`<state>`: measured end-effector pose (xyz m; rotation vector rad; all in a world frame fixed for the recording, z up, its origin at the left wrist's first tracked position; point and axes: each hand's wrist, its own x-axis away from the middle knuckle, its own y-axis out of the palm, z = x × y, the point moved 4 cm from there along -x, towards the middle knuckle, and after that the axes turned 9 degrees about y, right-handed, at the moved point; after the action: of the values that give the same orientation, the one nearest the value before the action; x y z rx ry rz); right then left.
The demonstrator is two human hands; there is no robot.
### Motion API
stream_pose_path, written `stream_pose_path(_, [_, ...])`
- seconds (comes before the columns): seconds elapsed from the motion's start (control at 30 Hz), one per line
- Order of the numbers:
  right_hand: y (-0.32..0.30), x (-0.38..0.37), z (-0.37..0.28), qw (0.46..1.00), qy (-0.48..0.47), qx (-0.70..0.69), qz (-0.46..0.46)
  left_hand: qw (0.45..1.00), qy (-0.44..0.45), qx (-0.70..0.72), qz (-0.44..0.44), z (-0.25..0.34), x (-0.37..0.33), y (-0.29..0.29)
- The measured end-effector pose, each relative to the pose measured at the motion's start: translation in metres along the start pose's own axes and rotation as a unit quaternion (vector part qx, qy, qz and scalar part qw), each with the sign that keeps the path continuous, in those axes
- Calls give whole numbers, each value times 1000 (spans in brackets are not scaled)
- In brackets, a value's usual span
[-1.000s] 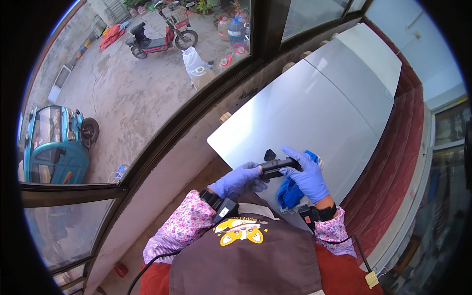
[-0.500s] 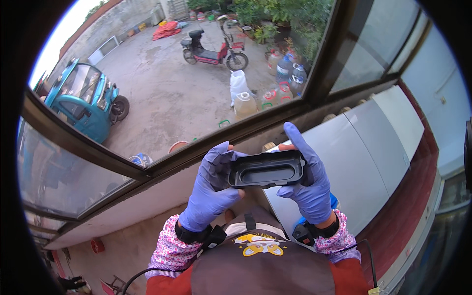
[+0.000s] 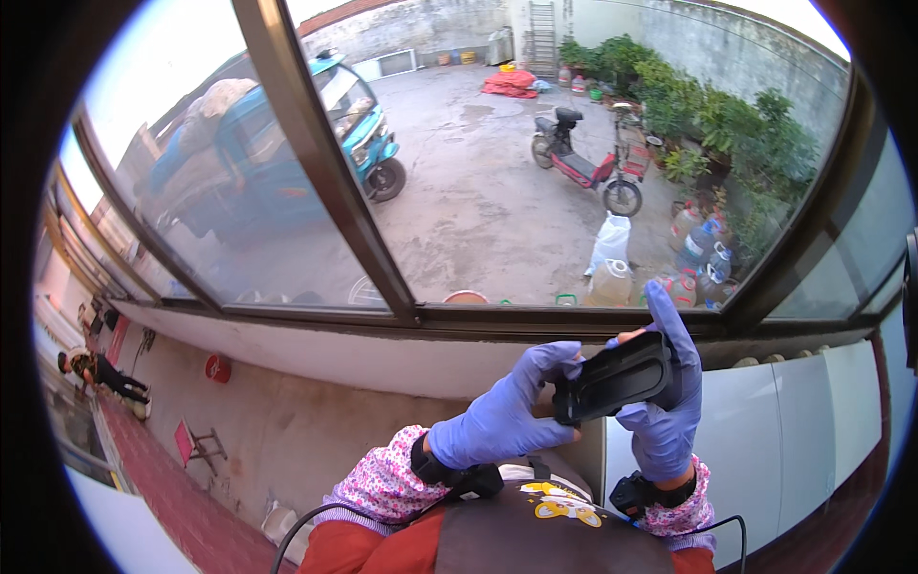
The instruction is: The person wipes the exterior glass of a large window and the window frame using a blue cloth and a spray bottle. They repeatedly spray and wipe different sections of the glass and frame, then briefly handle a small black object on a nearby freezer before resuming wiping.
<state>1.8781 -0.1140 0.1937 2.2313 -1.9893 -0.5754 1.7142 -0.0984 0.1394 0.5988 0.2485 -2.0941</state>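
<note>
A small black plastic case (image 3: 612,381), oblong with rounded corners and a raised rim, is held in the air between my two hands. My left hand (image 3: 507,407), in a blue-purple glove with bare fingertips, pinches its left end between thumb and fingers. On the other end my right hand (image 3: 665,421), gloved alike, closes around it with the index finger pointing up. The case is tilted, its right end higher. My fingers partly cover both ends.
Large window panes in a brown frame (image 3: 574,321) stand ahead. A white flat-topped surface (image 3: 727,430) lies at right. On the floor at left are a red bucket (image 3: 218,368) and a folding stool (image 3: 198,442); a person (image 3: 105,373) is farther off. Outside stands a red scooter (image 3: 588,167).
The view has turned to the left, so the yard and window sit farther right. The case, level before, is now tilted and turned, still in both hands.
</note>
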Motion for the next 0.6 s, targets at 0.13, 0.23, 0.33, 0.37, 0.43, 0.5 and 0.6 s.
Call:
stream_pose_path(0.13, [-11, 3, 32, 996, 88, -15, -1, 976, -191, -39, -93, -21, 21, -13])
stream_pose_path(0.23, [-20, 9, 64, 987, 155, -36, -22, 948, -295, 115, -36, -50, 38, -11])
stream_pose_path(0.33, [-29, 21, 89, 975, 201, 44, -83, 943, -263, 203, -17, -77, 51, -3])
stream_pose_path(0.37, [-31, 25, 95, 974, 196, 76, -88, 944, -248, 218, -15, -85, 55, -1])
stream_pose_path(0.43, [-34, 32, 111, 965, 239, 29, -100, 923, -299, 243, -21, -101, 68, 6])
stream_pose_path(0.5, [-37, 38, 125, 966, 245, 22, -75, 910, -358, 201, -62, -120, 76, 14])
stream_pose_path(0.6, [-45, 50, 149, 961, 271, 41, -34, 887, -397, 235, -37, -141, 87, 29])
